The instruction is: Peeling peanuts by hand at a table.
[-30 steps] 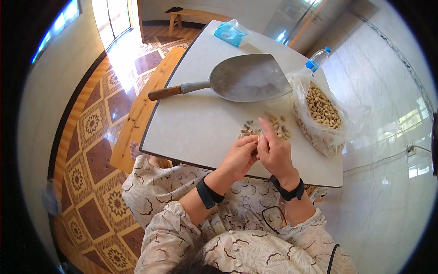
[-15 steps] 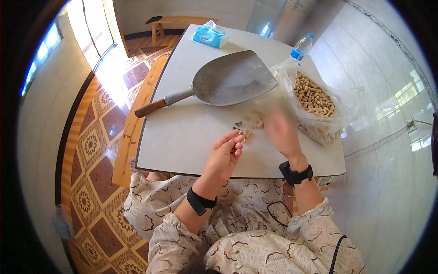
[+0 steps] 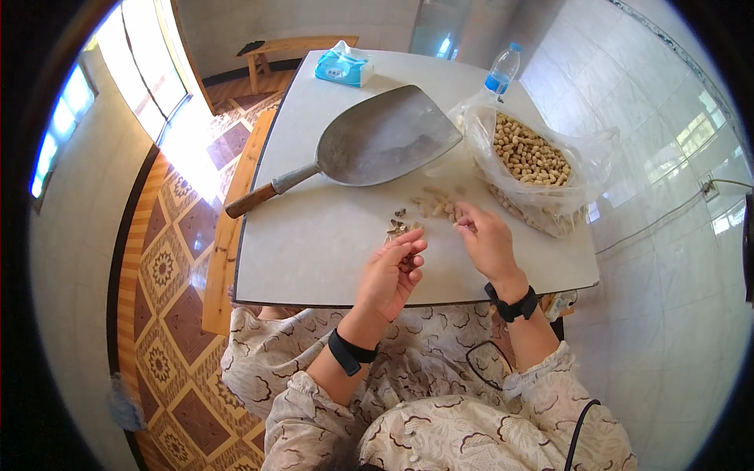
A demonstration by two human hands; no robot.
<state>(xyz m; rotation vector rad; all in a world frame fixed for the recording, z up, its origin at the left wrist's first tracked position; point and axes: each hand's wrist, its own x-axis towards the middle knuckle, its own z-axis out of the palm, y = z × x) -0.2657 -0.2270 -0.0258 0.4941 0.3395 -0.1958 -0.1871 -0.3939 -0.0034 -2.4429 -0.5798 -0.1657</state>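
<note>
My left hand [image 3: 386,275] is curled over the near part of the table, holding small dark reddish peanut kernels [image 3: 408,263] against its fingers. Just beyond its fingertips lie broken peanut shells [image 3: 398,229] and a few dark bits. To the right, my right hand [image 3: 491,243] has its thumb and fingers drawn together at the edge of a small group of unshelled peanuts [image 3: 433,204]. What is between those fingertips is too small to make out. A clear plastic bag [image 3: 481,129] full of peanuts [image 3: 530,155] stands open beyond my right hand.
A large metal scoop [image 3: 385,137] with a wooden handle lies across the white table [image 3: 314,259]. Farther back stand a blue tissue pack [image 3: 342,67] and a water bottle [image 3: 503,69]. A wooden bench [image 3: 236,228] runs along the table's left side; a tiled wall is at right.
My right hand, blurred beside the bag before, is now lower and steadier at the loose peanuts, fingers drawn together. My left hand keeps its curled hold on the kernels. The view has shifted slightly.
</note>
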